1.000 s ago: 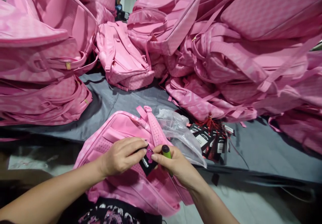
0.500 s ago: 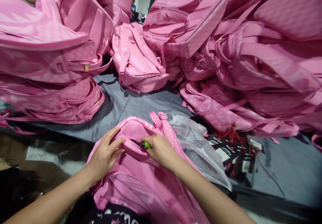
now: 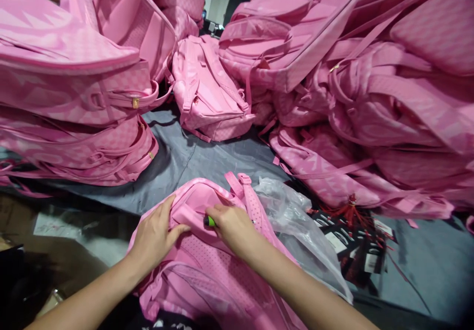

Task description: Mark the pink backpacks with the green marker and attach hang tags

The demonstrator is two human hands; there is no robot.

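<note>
Head view: beyond the person's left hand (image 3: 155,232) and right hand (image 3: 232,227), piles of pink bags (image 3: 370,107) run off the frame's top and sides, partly hiding the grey cloth (image 3: 196,164). Directly beneath both hands is one pink backpack (image 3: 202,258), its lower end cut off. Just right of the right hand spreads a clear plastic bag (image 3: 296,231); past it lie dark tags (image 3: 350,256), their print unreadable. The left hand rests on the backpack's edge, thumb spread wide; the right grips a green-and-black handle (image 3: 210,221), mostly hidden in the fist.
</note>
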